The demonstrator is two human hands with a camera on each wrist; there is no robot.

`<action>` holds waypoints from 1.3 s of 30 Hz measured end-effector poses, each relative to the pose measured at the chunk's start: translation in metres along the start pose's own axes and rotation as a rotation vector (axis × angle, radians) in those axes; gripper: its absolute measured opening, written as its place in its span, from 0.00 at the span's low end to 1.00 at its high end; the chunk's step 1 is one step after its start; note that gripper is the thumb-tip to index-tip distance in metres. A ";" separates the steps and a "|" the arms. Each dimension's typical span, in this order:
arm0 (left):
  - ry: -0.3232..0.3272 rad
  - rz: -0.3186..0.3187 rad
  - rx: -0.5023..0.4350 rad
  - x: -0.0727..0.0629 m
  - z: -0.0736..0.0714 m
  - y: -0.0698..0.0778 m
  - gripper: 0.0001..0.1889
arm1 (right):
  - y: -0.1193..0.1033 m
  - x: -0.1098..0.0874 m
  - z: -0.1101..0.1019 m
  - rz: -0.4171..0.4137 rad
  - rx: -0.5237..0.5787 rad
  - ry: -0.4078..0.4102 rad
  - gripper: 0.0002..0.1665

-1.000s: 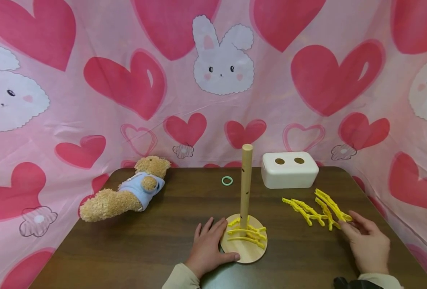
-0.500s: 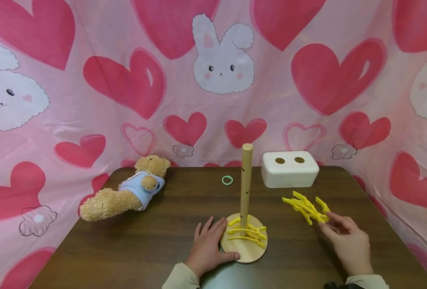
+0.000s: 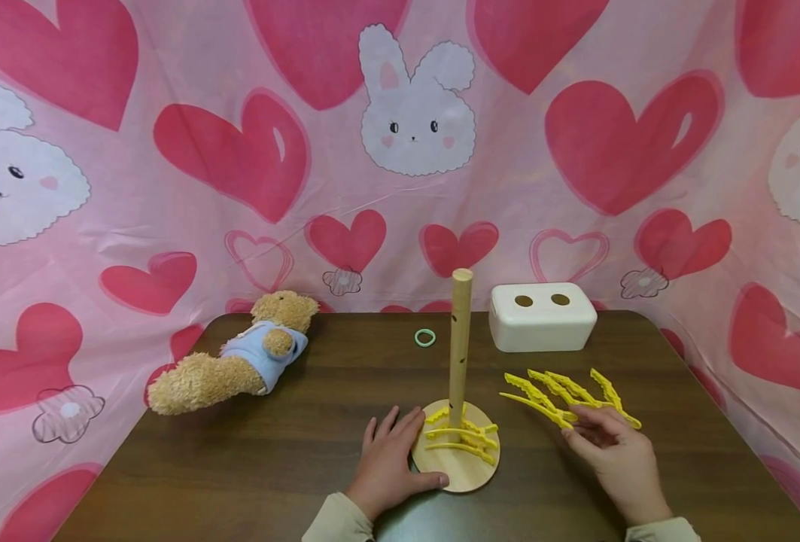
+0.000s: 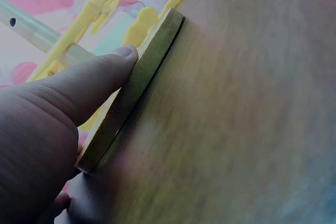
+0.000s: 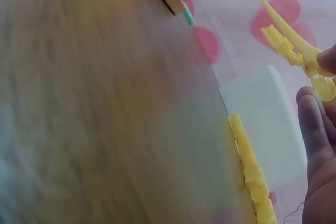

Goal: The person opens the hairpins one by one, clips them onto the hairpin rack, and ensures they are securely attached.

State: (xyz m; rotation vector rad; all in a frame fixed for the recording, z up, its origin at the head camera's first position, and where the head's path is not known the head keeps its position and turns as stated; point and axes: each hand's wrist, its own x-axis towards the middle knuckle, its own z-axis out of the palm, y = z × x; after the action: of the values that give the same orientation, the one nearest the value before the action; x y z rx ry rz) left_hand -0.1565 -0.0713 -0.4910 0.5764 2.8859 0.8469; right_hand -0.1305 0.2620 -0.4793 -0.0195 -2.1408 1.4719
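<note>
A wooden post (image 3: 460, 339) stands upright on a round wooden base (image 3: 462, 479). My left hand (image 3: 387, 465) rests at the base's left side with fingers extended, its thumb (image 4: 113, 65) lying on the rim. Several yellow hair clips (image 3: 463, 435) surround the post's foot. To the right, my right hand (image 3: 618, 459) pinches another yellow hair clip (image 5: 289, 35) by its tail end, the clip's jaws spread apart and pointing left toward the post. Behind that hand, loose yellow hair clips (image 3: 605, 385) lie on the table; one clip (image 5: 249, 161) shows low in the right wrist view.
A teddy bear (image 3: 264, 354) in a blue shirt lies at the back left. Near the back edge is a small green ring (image 3: 424, 338). A white box (image 3: 543, 331) with two round holes stands at the back right, before a pink heart-patterned cloth.
My right hand has lifted a yellow hair clip from the right-hand group and carried it left; the clip's jaws have spread apart. My left hand has stayed at the base.
</note>
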 end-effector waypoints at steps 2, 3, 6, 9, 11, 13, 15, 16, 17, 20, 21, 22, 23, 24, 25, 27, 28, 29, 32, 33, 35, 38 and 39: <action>0.000 -0.003 0.004 0.000 0.000 0.000 0.55 | -0.001 -0.001 0.002 -0.009 -0.011 -0.022 0.21; 0.000 -0.004 0.005 0.000 0.000 -0.001 0.55 | -0.002 -0.002 0.003 -0.009 -0.007 -0.033 0.20; -0.002 -0.009 0.003 0.000 0.000 -0.001 0.55 | -0.006 -0.004 0.007 -0.019 0.020 -0.064 0.20; -0.006 -0.016 0.002 0.000 0.001 -0.002 0.55 | -0.011 -0.008 0.011 -0.028 0.052 -0.098 0.20; -0.008 -0.018 0.004 0.000 0.001 -0.003 0.55 | -0.014 -0.010 0.014 -0.029 0.064 -0.117 0.20; -0.007 -0.018 0.007 0.000 0.001 -0.003 0.55 | -0.018 -0.013 0.017 -0.027 0.061 -0.137 0.20; -0.005 -0.017 0.010 0.001 0.001 -0.003 0.55 | -0.021 -0.015 0.021 -0.020 0.065 -0.158 0.20; -0.004 -0.016 0.012 0.001 0.001 -0.003 0.55 | -0.022 -0.017 0.023 -0.020 0.064 -0.166 0.20; -0.004 -0.016 0.015 0.001 0.001 -0.003 0.55 | -0.022 -0.018 0.024 -0.021 0.063 -0.174 0.20; -0.003 -0.015 0.013 0.001 0.001 -0.003 0.55 | -0.025 -0.022 0.030 -0.032 0.067 -0.182 0.20; -0.004 -0.015 0.012 0.001 0.001 -0.003 0.55 | -0.026 -0.023 0.031 -0.040 0.069 -0.179 0.20; -0.003 -0.014 0.013 0.001 0.001 -0.004 0.55 | -0.027 -0.025 0.033 -0.048 0.075 -0.177 0.21; -0.004 -0.014 0.013 0.001 0.001 -0.004 0.55 | -0.028 -0.026 0.035 -0.053 0.083 -0.175 0.21; -0.003 -0.012 0.013 0.001 0.001 -0.004 0.55 | -0.029 -0.027 0.036 -0.055 0.094 -0.174 0.22; -0.004 -0.012 0.016 0.001 0.002 -0.004 0.55 | -0.030 -0.028 0.037 -0.054 0.102 -0.173 0.22; -0.002 -0.010 0.020 0.001 0.002 -0.004 0.55 | -0.032 -0.029 0.039 -0.044 0.119 -0.173 0.23; -0.002 -0.009 0.022 0.001 0.002 -0.004 0.55 | -0.033 -0.030 0.040 -0.038 0.122 -0.173 0.23; -0.002 -0.009 0.023 0.001 0.002 -0.004 0.55 | -0.034 -0.030 0.041 -0.030 0.123 -0.171 0.23; -0.004 -0.007 0.022 0.001 0.001 -0.002 0.55 | -0.036 -0.031 0.042 -0.020 0.138 -0.160 0.23; -0.005 -0.006 0.020 0.001 0.000 -0.002 0.55 | -0.036 -0.032 0.042 -0.028 0.143 -0.159 0.23; -0.006 -0.006 0.020 0.001 0.000 -0.001 0.55 | -0.038 -0.032 0.043 -0.038 0.165 -0.158 0.23; -0.005 0.001 0.018 0.001 -0.002 0.000 0.55 | -0.040 -0.034 0.046 -0.048 0.192 -0.151 0.23; -0.004 0.005 0.017 0.001 -0.002 0.001 0.55 | -0.041 -0.034 0.048 -0.048 0.198 -0.151 0.23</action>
State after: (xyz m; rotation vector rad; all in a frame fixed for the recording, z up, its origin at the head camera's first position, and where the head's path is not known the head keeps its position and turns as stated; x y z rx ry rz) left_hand -0.1573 -0.0717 -0.4890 0.5863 2.8921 0.8211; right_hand -0.1107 0.1939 -0.4704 0.2201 -2.0844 1.6978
